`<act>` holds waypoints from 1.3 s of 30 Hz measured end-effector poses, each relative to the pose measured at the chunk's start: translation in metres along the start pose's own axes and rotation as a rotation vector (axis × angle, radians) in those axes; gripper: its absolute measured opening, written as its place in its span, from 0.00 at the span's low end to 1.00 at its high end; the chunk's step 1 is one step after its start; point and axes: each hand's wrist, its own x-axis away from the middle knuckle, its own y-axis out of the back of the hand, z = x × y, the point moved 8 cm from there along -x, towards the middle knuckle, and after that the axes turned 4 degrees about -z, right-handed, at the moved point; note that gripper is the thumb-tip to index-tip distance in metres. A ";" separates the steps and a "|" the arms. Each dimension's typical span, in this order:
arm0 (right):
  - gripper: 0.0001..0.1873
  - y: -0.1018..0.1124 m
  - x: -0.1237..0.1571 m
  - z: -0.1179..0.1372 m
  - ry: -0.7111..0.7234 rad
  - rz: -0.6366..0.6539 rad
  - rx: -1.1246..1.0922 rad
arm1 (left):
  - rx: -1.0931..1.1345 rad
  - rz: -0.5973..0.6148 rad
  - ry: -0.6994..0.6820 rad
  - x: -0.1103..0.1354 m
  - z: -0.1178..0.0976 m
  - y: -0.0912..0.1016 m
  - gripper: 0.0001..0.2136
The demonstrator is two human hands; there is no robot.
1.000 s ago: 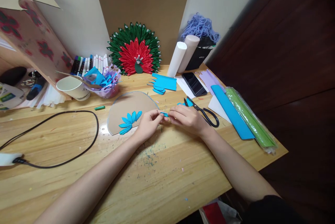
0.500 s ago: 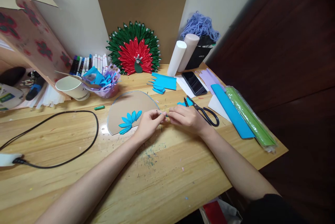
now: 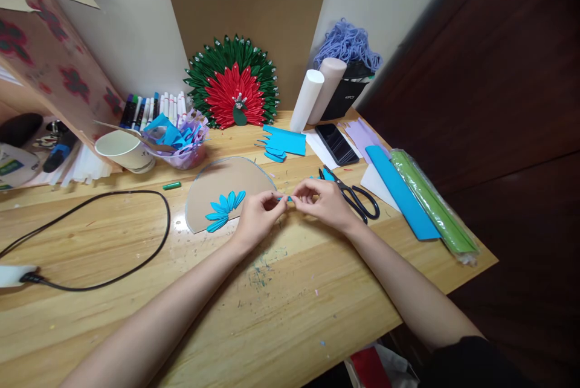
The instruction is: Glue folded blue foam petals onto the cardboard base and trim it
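Observation:
Between my hands is a small strip of blue crepe paper (image 3: 284,198), mostly covered by fingertips. My left hand (image 3: 259,216) pinches one end, and my right hand (image 3: 321,200) pinches the other with thumb and forefinger. Just left of them lies a half-round cardboard piece (image 3: 226,176) with a pale blue edge. Several blue paper petals (image 3: 222,211) fan out along its lower side, partly behind my left hand. Black-handled scissors (image 3: 357,197) rest beyond my right hand, beside blue scraps. A cut blue paper piece (image 3: 290,141) lies behind the cardboard.
A green and red paper peacock (image 3: 240,83) leans against a cardboard sheet (image 3: 249,1). A phone (image 3: 338,143), a blue paper roll (image 3: 401,191) and a wrapped green roll (image 3: 432,200) lie right. Leftward are a paper cup (image 3: 124,149), a bowl of scraps (image 3: 181,158) and a cable (image 3: 167,231).
My right hand's fingers have lifted and spread a little, with thumb and forefinger still pinching. More of the blue strip shows between the hands. The left hand has barely moved.

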 end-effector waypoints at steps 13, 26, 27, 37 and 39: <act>0.10 -0.004 0.002 -0.025 -0.304 0.140 -0.248 | -0.215 0.061 -0.094 0.004 -0.010 -0.004 0.13; 0.06 -0.013 0.006 -0.034 -0.466 0.179 -0.351 | -0.366 0.049 -0.479 0.014 -0.031 -0.008 0.11; 0.06 -0.014 0.007 -0.034 -0.472 0.192 -0.353 | -0.387 0.042 -0.494 0.014 -0.031 -0.008 0.11; 0.13 -0.019 0.010 -0.037 -0.517 0.298 -0.396 | -0.565 -0.010 -0.636 0.017 -0.039 -0.009 0.10; 0.13 -0.017 0.009 -0.036 -0.518 0.294 -0.385 | -0.556 -0.022 -0.651 0.018 -0.039 -0.008 0.10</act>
